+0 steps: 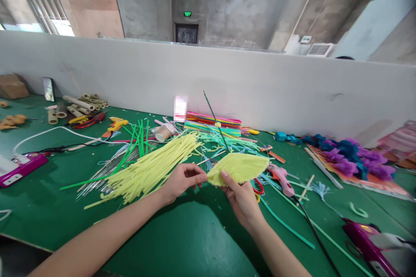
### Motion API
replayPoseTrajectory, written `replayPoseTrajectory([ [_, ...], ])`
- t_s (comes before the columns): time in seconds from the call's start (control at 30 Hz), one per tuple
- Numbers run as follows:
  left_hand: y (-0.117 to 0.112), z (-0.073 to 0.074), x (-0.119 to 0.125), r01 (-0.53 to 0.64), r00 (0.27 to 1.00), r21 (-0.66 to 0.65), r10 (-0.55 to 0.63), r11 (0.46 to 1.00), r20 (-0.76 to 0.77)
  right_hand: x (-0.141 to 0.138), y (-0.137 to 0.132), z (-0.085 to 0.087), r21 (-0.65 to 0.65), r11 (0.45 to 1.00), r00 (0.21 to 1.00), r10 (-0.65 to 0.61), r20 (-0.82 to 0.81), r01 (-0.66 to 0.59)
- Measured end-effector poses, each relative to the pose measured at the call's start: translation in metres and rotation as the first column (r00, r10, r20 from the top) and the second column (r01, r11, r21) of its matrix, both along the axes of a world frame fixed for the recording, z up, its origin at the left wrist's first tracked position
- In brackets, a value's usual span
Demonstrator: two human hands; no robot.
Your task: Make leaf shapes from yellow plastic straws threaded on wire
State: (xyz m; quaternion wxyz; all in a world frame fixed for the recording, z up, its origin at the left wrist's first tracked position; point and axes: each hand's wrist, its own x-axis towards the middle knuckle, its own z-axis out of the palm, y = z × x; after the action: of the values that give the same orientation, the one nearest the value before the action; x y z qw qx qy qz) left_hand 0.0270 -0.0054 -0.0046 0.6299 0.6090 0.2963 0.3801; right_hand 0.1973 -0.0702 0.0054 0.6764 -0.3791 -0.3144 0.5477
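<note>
A fan-shaped piece of pale yellow fuzzy pipe cleaners (238, 168), with a thin dark green stem (216, 121) rising from it, is held above the green table (182, 233). My right hand (242, 197) grips it from below, thumb pressed on its near edge. My left hand (183, 180) pinches its pointed left tip. Just left of my hands lies a loose heap of yellow pipe cleaners (152, 166).
Green pipe cleaners (136, 143), a bundle of coloured ones (212, 122), a twine spool (164, 132), a pink glue gun (282, 178), a yellow glue gun (116, 124), red-handled scissors (259, 186), blue-purple fluffy flowers (351, 153) and a grey partition wall (227, 78) surround the work area.
</note>
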Motion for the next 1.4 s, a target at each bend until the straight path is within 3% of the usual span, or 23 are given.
replayPoseTrajectory([
  [0.13, 0.007, 0.004, -0.008, 0.250, 0.967, -0.149, -0.240, 0.957, 0.080, 0.003, -0.001, 0.003, -0.007, 0.999, 0.998, 0.049, -0.036, -0.050],
  [0.2, 0.010, 0.005, -0.012, 0.315, 0.949, -0.210, -0.301, 0.926, 0.096, 0.004, -0.002, 0.003, -0.018, 0.997, 0.996, 0.073, -0.052, -0.074],
  [0.43, 0.020, 0.001, -0.013, 0.072, 0.986, -0.254, -0.030, 0.964, 0.164, -0.001, -0.008, 0.006, -0.079, 0.979, 0.981, 0.184, -0.060, -0.188],
  [0.7, 0.008, 0.004, -0.007, 0.161, 0.972, -0.282, -0.102, 0.946, 0.213, -0.008, -0.013, 0.003, -0.155, 0.942, 0.950, 0.308, 0.051, -0.297],
  [1.0, 0.004, 0.000, -0.002, 0.130, 0.975, -0.355, -0.054, 0.926, 0.216, -0.007, -0.011, -0.007, -0.157, 0.941, 0.937, 0.320, 0.140, -0.298],
  [1.4, 0.003, -0.001, -0.004, 0.123, 0.977, -0.376, -0.046, 0.918, 0.208, -0.007, -0.012, -0.004, -0.139, 0.948, 0.938, 0.306, 0.160, -0.285],
])
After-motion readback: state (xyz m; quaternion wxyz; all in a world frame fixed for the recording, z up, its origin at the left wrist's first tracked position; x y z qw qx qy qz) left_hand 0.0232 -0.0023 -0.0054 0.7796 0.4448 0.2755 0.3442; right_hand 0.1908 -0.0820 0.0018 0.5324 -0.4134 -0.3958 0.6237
